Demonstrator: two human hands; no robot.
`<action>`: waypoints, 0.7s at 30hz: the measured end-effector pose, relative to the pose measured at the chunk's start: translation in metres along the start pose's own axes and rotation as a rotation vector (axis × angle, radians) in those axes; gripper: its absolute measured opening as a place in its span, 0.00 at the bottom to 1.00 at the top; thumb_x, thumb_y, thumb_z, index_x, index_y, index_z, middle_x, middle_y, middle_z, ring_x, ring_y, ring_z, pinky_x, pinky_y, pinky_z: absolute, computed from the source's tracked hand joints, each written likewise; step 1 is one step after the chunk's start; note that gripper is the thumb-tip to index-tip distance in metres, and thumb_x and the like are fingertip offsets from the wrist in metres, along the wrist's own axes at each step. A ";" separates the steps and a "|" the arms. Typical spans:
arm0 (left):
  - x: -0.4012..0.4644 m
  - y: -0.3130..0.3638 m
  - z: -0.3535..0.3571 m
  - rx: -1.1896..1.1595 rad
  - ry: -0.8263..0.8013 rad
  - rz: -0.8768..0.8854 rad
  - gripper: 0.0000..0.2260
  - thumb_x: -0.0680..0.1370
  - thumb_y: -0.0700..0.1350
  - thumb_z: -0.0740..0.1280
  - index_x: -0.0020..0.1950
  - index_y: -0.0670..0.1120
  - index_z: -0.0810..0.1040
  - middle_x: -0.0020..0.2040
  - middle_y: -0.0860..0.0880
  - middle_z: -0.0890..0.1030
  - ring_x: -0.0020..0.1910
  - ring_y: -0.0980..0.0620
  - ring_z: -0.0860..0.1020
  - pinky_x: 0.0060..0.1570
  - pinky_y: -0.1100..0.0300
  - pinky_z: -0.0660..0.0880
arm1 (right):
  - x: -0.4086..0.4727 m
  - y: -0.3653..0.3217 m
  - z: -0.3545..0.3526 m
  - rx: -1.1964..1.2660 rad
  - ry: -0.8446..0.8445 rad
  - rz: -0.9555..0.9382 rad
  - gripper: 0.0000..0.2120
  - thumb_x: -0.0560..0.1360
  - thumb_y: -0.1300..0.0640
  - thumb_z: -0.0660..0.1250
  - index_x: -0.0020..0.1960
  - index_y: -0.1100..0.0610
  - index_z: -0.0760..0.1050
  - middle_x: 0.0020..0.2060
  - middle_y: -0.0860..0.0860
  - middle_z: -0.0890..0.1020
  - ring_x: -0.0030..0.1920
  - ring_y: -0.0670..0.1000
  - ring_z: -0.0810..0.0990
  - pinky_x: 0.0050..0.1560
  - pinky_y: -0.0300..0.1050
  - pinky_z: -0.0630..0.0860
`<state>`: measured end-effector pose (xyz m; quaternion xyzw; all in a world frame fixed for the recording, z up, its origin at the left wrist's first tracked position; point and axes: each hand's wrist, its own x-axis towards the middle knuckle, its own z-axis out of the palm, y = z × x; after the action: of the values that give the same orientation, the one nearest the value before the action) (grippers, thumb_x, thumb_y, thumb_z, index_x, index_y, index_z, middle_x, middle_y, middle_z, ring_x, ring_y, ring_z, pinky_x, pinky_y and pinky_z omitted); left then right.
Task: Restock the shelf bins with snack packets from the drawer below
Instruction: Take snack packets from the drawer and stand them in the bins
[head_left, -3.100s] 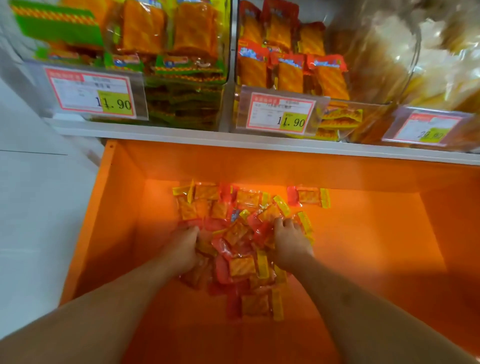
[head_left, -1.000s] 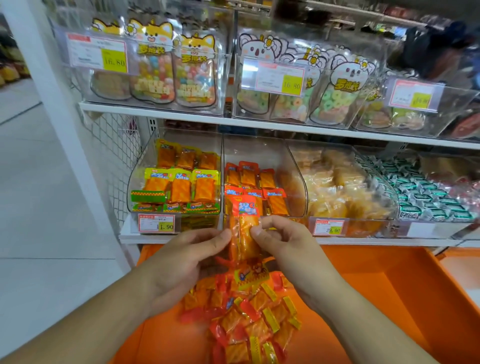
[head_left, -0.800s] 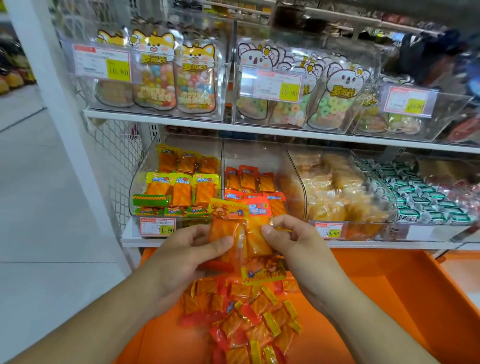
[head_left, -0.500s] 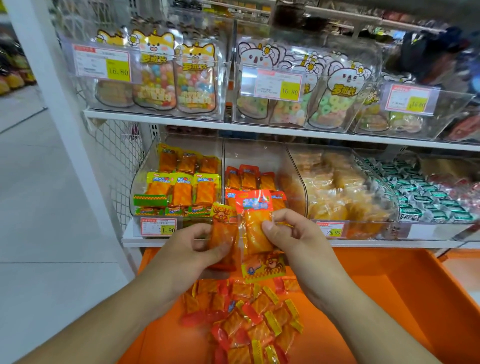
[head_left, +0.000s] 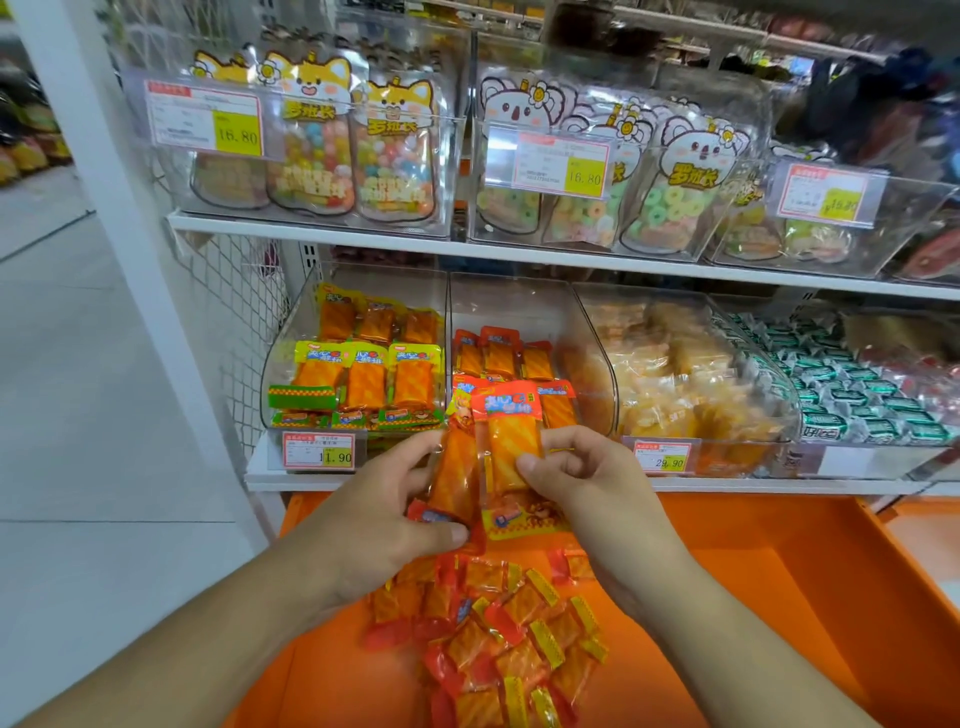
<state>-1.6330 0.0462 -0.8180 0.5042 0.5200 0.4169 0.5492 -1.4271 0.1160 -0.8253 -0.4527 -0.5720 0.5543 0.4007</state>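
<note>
My left hand (head_left: 382, 512) pinches an orange snack packet (head_left: 457, 480) turned with its red end down. My right hand (head_left: 587, 486) pinches a second orange packet (head_left: 508, 447), upright with its red header on top. Both packets are held side by side, touching, in front of the clear middle bin (head_left: 524, 306) that holds red-topped packets. To its left stands a clear bin (head_left: 306, 312) of yellow-topped orange packets. Below, the open orange drawer (head_left: 779, 582) holds a loose heap of packets (head_left: 498, 639).
Two more clear bins to the right hold pale yellow snacks (head_left: 670, 374) and green-wrapped sweets (head_left: 852, 389). The upper shelf (head_left: 311, 236) carries bins of candy bags. A white upright post (head_left: 119, 208) and wire mesh stand at the left; grey floor lies beyond.
From one second ago to now, both hands rose slightly with the packets. The left hand's packet turned so its red end points down, and the right hand's packet moved up toward the middle bin.
</note>
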 end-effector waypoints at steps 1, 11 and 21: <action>-0.001 0.001 0.001 -0.001 -0.015 0.009 0.31 0.75 0.27 0.72 0.72 0.53 0.73 0.61 0.48 0.85 0.62 0.48 0.83 0.63 0.45 0.80 | 0.000 0.000 0.000 0.024 -0.005 0.002 0.24 0.67 0.42 0.78 0.55 0.55 0.81 0.39 0.58 0.74 0.43 0.55 0.77 0.63 0.72 0.76; -0.004 0.003 0.006 -0.112 -0.033 0.024 0.32 0.75 0.31 0.74 0.71 0.60 0.73 0.60 0.49 0.86 0.61 0.49 0.84 0.58 0.56 0.81 | -0.009 0.001 0.011 -0.173 0.043 -0.064 0.10 0.76 0.55 0.78 0.49 0.54 0.77 0.33 0.59 0.75 0.34 0.56 0.74 0.35 0.59 0.75; 0.002 -0.001 -0.006 -0.215 -0.026 -0.065 0.35 0.70 0.40 0.80 0.75 0.56 0.74 0.68 0.46 0.81 0.67 0.46 0.80 0.68 0.43 0.76 | -0.001 -0.019 -0.017 -0.792 -0.132 -0.315 0.24 0.78 0.61 0.74 0.65 0.35 0.80 0.50 0.41 0.77 0.52 0.43 0.78 0.53 0.48 0.78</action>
<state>-1.6393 0.0489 -0.8189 0.4307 0.4811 0.4454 0.6202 -1.4115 0.1200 -0.8053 -0.4422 -0.8273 0.2519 0.2380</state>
